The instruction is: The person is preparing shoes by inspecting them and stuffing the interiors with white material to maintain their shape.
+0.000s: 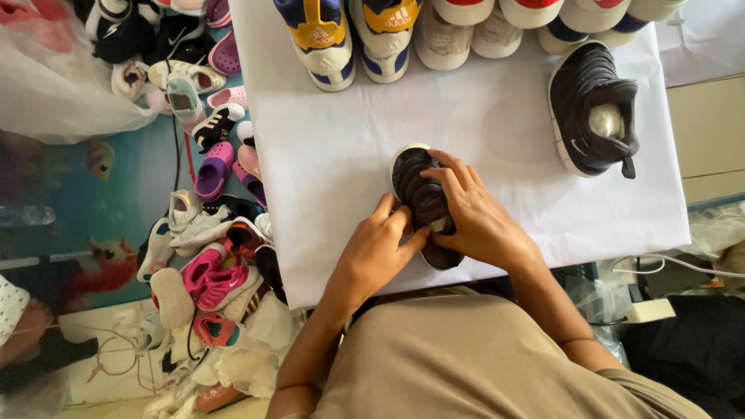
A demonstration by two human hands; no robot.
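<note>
Here, seen from above, a heap of small children's shoes in pink, purple, white and black (pixel 209 225) covers the floor at the far left. Next comes a table draped in a white cloth (pixel 334 163). At its near edge, the left hand (pixel 374 252) presses its fingertips (pixel 394 219) against the left side of a small dark slip-on child's shoe with a white sole rim (pixel 415 177). The shoe lies on the cloth, toe pointing away, gripped between both hands. The right hand (pixel 477 221) curls over its top (fingers bent, covering the opening). Farther right lies a matching dark shoe stuffed with white paper (pixel 594 109). Along the table's far edge, a row of sneakers (pixel 388 35) stands.
</note>
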